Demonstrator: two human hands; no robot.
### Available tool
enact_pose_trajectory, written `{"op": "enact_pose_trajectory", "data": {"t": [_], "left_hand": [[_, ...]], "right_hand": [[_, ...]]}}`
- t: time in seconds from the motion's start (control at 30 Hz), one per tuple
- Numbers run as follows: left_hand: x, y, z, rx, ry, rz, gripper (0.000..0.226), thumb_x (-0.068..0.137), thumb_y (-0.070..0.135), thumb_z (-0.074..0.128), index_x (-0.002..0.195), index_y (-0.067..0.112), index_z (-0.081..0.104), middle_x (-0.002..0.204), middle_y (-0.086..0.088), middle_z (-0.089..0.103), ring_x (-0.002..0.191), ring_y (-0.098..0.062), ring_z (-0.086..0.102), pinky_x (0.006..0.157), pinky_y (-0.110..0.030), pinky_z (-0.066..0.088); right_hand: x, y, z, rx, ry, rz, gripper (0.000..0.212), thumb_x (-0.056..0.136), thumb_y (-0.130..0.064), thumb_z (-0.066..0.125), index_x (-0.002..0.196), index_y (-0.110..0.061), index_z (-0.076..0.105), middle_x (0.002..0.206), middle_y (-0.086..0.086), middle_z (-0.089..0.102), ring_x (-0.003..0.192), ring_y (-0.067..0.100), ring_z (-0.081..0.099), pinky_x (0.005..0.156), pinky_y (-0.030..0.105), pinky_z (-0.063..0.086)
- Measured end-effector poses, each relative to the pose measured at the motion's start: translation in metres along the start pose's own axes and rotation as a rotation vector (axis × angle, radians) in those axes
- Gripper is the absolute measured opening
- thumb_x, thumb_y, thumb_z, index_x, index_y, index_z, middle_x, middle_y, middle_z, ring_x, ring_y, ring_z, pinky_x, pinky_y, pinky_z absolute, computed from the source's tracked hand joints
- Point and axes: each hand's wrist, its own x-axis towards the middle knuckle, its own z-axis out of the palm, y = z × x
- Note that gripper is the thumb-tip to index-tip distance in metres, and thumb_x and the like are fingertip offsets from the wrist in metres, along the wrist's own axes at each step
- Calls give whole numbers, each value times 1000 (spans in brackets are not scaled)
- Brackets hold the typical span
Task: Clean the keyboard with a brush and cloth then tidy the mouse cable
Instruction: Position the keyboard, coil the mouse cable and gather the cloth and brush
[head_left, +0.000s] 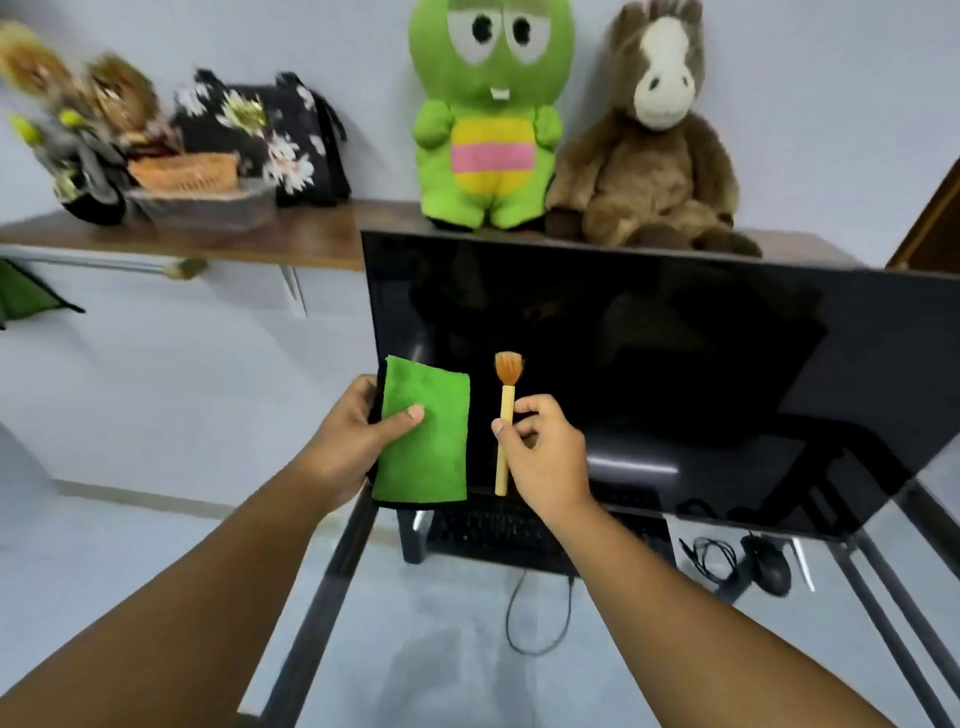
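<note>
Two bare forearms reached forward from the bottom corners toward the middle. On the left side, the left hand (358, 431) gripped a folded green cloth (423, 434), thumb pressed flat on its front and fingers hidden behind, holding it upright. Just beside it, not touching, the right hand (543, 452) pinched a small brush (505, 415) between thumb and fingertips at mid-handle; the pale wooden handle stood vertical with orange bristles fanned at the top. Behind both hands stood a large dark monitor (675, 364), switched off. Below the hands, a black keyboard (498, 530) lay on a glass-topped desk (415, 623), partly hidden by the right wrist. To its right sat a black mouse (769, 569) with its cable (714, 558) loosely tangled beside it. Above the monitor, a wooden shelf (234, 239) carried a green plush toy (491, 114), a brown plush horse (654, 135) and a black floral bag (270, 135).
</note>
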Motion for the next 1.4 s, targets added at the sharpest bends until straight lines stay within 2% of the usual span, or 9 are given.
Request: {"op": "enact_pose_trajectory", "data": {"t": [0.1,0.2,0.5,0.73,0.87,1.07,1.2,1.33,1.4], "left_hand": [[14,44,-27,-38,-15,56,66,61,1,85,116,13,50,106,-6,71,97,-25,70,72,-38,57],[33,87,-51,-82,-11,130,65,61,-8,80,114,13,50,96,0,74,89,-20,72,66,-33,58],[131,191,-130,-74,8,235,62,72,-4,73,127,11,47,117,-10,68,100,-27,70,73,-42,60],[227,200,-151,82,6,140,60,74,-6,76,123,9,47,110,-14,69,89,-27,71,67,-41,58],[268,189,-161,186,-39,69,63,72,-5,78,124,9,46,110,-16,69,92,-30,71,81,-48,58],[297,180,-165,747,2,33,86,65,22,87,136,12,38,124,-9,58,107,-27,59,93,-41,51],[300,180,-158,1016,84,87,79,65,35,86,126,13,43,122,-8,58,109,-26,56,94,-42,50],[294,183,-150,1237,133,135,83,72,42,80,135,10,36,132,-10,51,121,-28,51,100,-39,45],[288,186,-147,1332,135,177,81,79,41,74,141,9,32,142,-11,41,129,-29,44,106,-38,40]], "right_hand": [[29,-48,19,60,22,-74,19,84,-31,72,98,-27,59,68,-5,67,62,3,62,60,17,47],[58,-96,39,119,65,-136,19,83,-30,73,97,-26,61,67,-4,68,61,3,62,58,13,45],[162,-220,94,99,223,-319,20,80,-30,75,82,-32,55,63,-5,64,63,10,62,64,28,48],[241,-245,131,-430,79,-83,20,80,-34,73,83,-16,64,85,4,66,87,27,64,64,28,40],[265,-236,154,-750,-21,-9,27,81,-29,71,98,-8,70,106,12,70,101,30,66,72,29,48],[279,-227,166,-935,-132,67,21,84,-24,64,95,-8,71,107,8,72,103,23,67,68,25,44],[281,-225,173,-994,-167,70,24,89,-31,63,95,-9,71,109,8,71,103,23,66,69,26,43],[283,-224,171,-953,-180,91,30,90,-32,57,66,-15,53,108,10,71,100,25,68,70,26,47],[280,-225,167,-903,-173,68,31,92,-35,53,70,-13,54,110,12,70,101,28,68,72,28,48]]}}
